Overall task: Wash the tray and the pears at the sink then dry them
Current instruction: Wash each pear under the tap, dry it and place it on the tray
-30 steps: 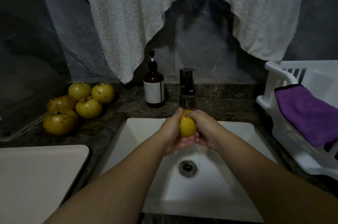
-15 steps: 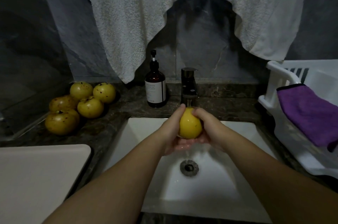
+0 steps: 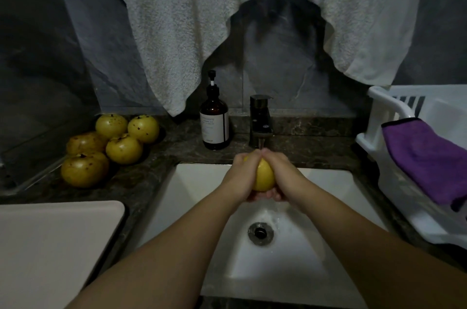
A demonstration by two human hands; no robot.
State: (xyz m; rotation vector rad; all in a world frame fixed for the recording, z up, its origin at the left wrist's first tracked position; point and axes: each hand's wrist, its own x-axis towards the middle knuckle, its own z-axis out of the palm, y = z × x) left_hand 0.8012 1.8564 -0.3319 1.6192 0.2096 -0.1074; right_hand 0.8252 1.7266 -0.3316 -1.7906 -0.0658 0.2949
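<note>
A yellow pear (image 3: 264, 177) sits between both my hands over the white sink (image 3: 202, 182), right under the running black tap (image 3: 260, 119). My left hand (image 3: 240, 177) wraps its left side and my right hand (image 3: 285, 177) wraps its right side, fingers curled over the top. Several more spotted yellow pears (image 3: 111, 147) lie heaped on the dark counter at the left. The pale tray (image 3: 50, 245) rests on the counter at the lower left.
A brown pump bottle (image 3: 214, 124) stands left of the tap. A white towel (image 3: 189, 18) hangs on the wall above. A white drying rack (image 3: 394, 157) with a purple cloth (image 3: 424, 157) is at the right. The drain (image 3: 260, 233) is below my hands.
My hands have closed further over the pear, covering more of its top, while turning it under the water. The view has shifted slightly.
</note>
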